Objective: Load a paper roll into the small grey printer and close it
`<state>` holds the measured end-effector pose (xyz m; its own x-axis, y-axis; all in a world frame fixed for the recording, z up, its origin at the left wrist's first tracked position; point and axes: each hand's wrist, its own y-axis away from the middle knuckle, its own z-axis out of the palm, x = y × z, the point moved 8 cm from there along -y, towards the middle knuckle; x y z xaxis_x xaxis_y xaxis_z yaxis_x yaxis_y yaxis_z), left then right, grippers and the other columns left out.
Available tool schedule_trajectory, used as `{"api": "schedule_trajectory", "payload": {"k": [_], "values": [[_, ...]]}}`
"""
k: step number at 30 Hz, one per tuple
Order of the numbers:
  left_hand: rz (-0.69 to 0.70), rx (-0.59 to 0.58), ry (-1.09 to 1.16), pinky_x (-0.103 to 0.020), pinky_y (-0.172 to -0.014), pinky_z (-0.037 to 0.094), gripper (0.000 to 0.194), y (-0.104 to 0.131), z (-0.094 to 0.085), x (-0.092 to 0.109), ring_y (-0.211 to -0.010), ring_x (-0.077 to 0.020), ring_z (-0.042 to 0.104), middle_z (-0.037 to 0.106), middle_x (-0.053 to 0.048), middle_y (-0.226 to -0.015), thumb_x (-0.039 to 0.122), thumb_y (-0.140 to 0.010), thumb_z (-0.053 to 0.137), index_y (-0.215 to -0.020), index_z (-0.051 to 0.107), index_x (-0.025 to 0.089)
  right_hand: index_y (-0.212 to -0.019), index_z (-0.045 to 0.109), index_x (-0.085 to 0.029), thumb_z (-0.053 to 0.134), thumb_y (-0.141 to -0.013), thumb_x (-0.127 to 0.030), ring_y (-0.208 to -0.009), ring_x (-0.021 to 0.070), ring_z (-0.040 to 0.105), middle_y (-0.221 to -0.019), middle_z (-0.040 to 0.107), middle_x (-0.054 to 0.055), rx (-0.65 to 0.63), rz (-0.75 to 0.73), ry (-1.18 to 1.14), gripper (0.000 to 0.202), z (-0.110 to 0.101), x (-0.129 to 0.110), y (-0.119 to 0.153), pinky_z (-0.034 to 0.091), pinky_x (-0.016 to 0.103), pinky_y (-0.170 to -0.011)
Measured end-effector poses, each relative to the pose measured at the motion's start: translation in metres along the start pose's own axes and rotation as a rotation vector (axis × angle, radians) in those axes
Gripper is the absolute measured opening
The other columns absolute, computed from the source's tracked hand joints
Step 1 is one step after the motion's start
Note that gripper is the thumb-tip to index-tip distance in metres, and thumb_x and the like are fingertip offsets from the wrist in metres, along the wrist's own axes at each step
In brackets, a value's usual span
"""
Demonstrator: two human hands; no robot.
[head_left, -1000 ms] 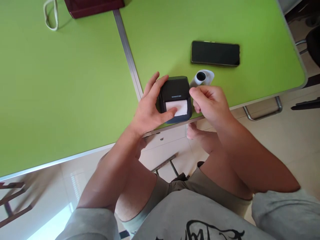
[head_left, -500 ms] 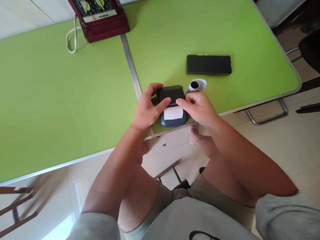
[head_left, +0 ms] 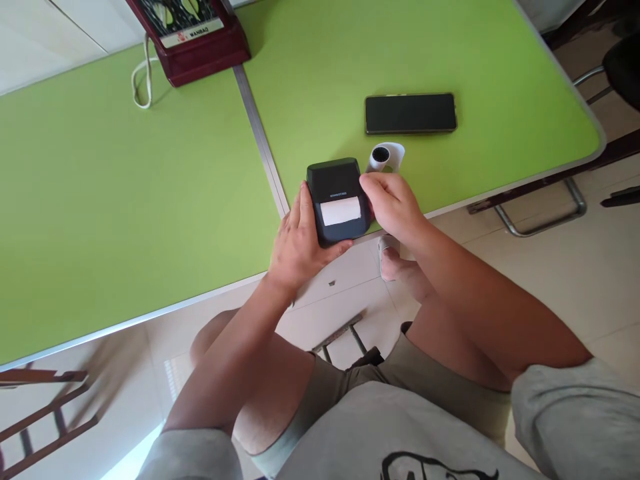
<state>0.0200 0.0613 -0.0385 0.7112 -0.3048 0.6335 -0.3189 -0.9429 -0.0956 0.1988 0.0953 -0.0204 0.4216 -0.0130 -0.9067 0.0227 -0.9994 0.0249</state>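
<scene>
A small dark portable printer (head_left: 334, 179) rests at the table's front edge, with a strip of white paper (head_left: 341, 212) showing across its face. My left hand (head_left: 297, 243) grips it from the left, fingers along the side and thumb along the front edge. My right hand (head_left: 393, 200) is closed against the printer's right side, thumb at its edge; the other fingertips are hidden. Just behind the right hand stands a roll of white paper (head_left: 381, 155) with a dark core and a loose end.
A black phone (head_left: 411, 113) lies on the green table (head_left: 150, 200) behind the roll. A dark red framed device (head_left: 205, 60) with a white cord (head_left: 148, 80) stands at the back left. A metal strip (head_left: 260, 133) crosses the tabletop. Chairs stand at both sides.
My left hand has shifted from the printer's top left to its lower left side, its thumb leaving the lid for the front edge. My right thumb has slid off the lid to the right edge.
</scene>
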Motion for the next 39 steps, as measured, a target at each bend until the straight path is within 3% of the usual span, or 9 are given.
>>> {"api": "schedule_trajectory", "payload": {"k": [5, 14, 19, 24, 32, 36, 39], "values": [[0.004, 0.032, -0.082, -0.055, -0.12, 0.048, 0.115, 0.006, -0.003, -0.002, -0.15, -0.0411, 0.049, 0.041, -0.022, -0.167, 0.089, -0.081, 0.059, -0.166, 0.029, 0.018, -0.061, 0.027, -0.023, 0.047, -0.104, -0.037, -0.056, 0.0113, 0.036, -0.057, 0.035, -0.002, 0.004, 0.004, 0.033, 0.05, 0.001, -0.002, 0.0, 0.025, 0.032, -0.056], [-0.003, 0.119, -0.056, -0.049, -0.118, 0.052, 0.112, 0.005, -0.009, 0.004, -0.145, -0.0378, 0.056, 0.054, -0.019, -0.159, 0.09, -0.077, 0.062, -0.158, 0.045, 0.015, -0.06, 0.031, -0.023, 0.055, -0.099, -0.048, -0.057, 0.0112, 0.031, -0.057, 0.031, -0.004, 0.017, 0.0, 0.024, 0.052, -0.003, 0.0, 0.002, 0.024, 0.032, -0.057], [0.008, 0.126, -0.043, -0.051, -0.118, 0.052, 0.109, 0.005, -0.01, 0.003, -0.142, -0.039, 0.059, 0.058, -0.021, -0.155, 0.09, -0.076, 0.064, -0.154, 0.051, 0.014, -0.062, 0.032, -0.024, 0.059, -0.091, -0.041, -0.057, 0.011, 0.031, -0.057, 0.031, -0.005, 0.06, -0.022, 0.045, 0.043, -0.005, 0.001, 0.004, 0.024, 0.032, -0.058], [0.048, 0.128, -0.006, -0.053, -0.109, 0.056, 0.103, 0.0, -0.011, 0.002, -0.132, -0.0387, 0.066, 0.066, -0.019, -0.145, 0.09, -0.075, 0.066, -0.146, 0.058, 0.016, -0.064, 0.034, -0.025, 0.06, -0.087, -0.042, -0.056, 0.011, 0.034, -0.056, 0.034, -0.007, 0.009, 0.002, 0.047, 0.039, -0.003, 0.002, 0.006, 0.026, 0.03, -0.058], [-0.031, 0.09, -0.053, -0.057, -0.11, 0.052, 0.107, 0.001, -0.008, 0.002, -0.135, -0.041, 0.062, 0.065, -0.021, -0.146, 0.088, -0.074, 0.069, -0.152, 0.049, 0.017, -0.078, 0.038, -0.027, 0.071, -0.077, -0.036, -0.048, 0.0089, 0.041, -0.057, 0.045, -0.011, -0.003, 0.003, -0.033, 0.034, -0.012, 0.009, 0.003, 0.031, 0.027, -0.05], [-0.055, 0.072, -0.123, -0.055, -0.112, 0.05, 0.117, 0.002, -0.005, 0.005, -0.136, -0.0417, 0.06, 0.061, -0.026, -0.147, 0.091, -0.076, 0.062, -0.156, 0.042, 0.008, -0.079, 0.04, -0.027, 0.072, -0.082, -0.029, -0.046, 0.0096, 0.042, -0.054, 0.047, -0.01, 0.109, -0.145, 0.116, 0.032, -0.025, -0.021, 0.002, 0.035, 0.03, -0.052], [-0.04, 0.064, -0.149, -0.058, -0.112, 0.048, 0.119, 0.003, -0.004, 0.01, -0.135, -0.0433, 0.059, 0.061, -0.027, -0.146, 0.096, -0.078, 0.052, -0.155, 0.043, 0.006, -0.08, 0.046, -0.027, 0.068, -0.089, -0.03, -0.048, 0.0122, 0.052, -0.055, 0.055, -0.008, 0.171, -0.218, 0.191, 0.024, -0.03, -0.045, -0.002, 0.041, 0.032, -0.057]]}}
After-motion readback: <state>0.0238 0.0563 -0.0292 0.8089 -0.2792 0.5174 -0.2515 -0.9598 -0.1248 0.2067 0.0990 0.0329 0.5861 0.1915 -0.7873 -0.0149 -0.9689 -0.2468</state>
